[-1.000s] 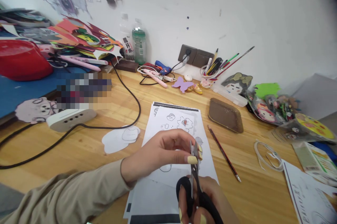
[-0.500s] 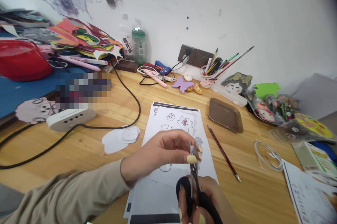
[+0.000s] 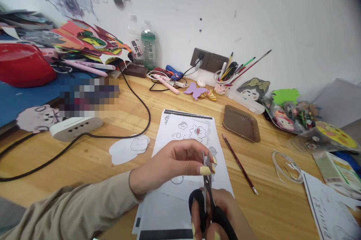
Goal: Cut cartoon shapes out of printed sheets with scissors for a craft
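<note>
My right hand [image 3: 222, 210] grips black-handled scissors [image 3: 208, 183], fingers through the loops and blades pointing away from me. The blades stand slightly apart. Just above, my left hand [image 3: 180, 159] pinches with thumb and fingertips close around the blade tips. Whatever is between those fingers is too small and covered to make out. Beneath both hands lies a stack of white sheets [image 3: 166, 210] with black line drawings, among them a fluffy character [image 3: 198, 132]. Left of the stack rest white paper cut-outs [image 3: 124, 151].
A pencil [image 3: 239, 165] and a brown tray [image 3: 241, 123] lie right of the sheets. A black cable [image 3: 113, 135] curves past a white power strip [image 3: 76, 127] at left. Bottles [image 3: 148, 46], a pen holder [image 3: 224, 78] and a purple butterfly [image 3: 194, 90] stand or lie near the wall.
Almost nothing differs. Both hands and the scissors keep their places, with only a very slight shift at the left fingertips.
</note>
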`<action>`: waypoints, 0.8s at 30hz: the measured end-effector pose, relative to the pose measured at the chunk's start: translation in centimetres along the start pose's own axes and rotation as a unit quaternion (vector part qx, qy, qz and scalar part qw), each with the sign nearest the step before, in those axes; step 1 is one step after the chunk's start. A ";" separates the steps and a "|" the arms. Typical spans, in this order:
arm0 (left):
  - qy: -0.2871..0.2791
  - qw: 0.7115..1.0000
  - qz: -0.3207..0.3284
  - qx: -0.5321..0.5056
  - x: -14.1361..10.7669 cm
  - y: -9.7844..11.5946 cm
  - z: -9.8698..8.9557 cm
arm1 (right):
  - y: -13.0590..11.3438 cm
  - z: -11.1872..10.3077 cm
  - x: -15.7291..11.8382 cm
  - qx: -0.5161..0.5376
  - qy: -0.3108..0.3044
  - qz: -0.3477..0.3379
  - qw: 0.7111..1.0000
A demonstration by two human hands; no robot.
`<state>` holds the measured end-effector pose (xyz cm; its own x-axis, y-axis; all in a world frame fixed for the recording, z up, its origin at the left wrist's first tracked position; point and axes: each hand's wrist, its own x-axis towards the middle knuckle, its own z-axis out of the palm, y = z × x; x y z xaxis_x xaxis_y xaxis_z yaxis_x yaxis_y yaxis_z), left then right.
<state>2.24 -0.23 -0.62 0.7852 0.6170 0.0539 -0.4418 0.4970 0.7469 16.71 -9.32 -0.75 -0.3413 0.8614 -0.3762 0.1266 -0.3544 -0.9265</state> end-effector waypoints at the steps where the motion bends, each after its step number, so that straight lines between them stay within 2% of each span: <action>1: 0.002 1.000 -0.002 0.001 0.0 0.0 0.0 | 0.0 0.0 0.0 0.002 -0.004 -0.001 1.000; 13: -0.005 1.000 -0.005 0.002 0.1 0.1 0.0 | -0.5 -0.1 0.2 0.001 -0.033 -0.011 0.999; 24: -0.003 0.999 -0.003 0.032 0.0 0.2 0.0 | -0.8 0.0 0.2 -0.003 -0.022 -0.001 1.000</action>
<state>2.17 -0.17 -0.49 0.7897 0.6112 0.0532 -0.4095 0.4606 0.7875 16.51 -8.85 -0.08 -0.3828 0.8447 -0.3740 0.1318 -0.3508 -0.9271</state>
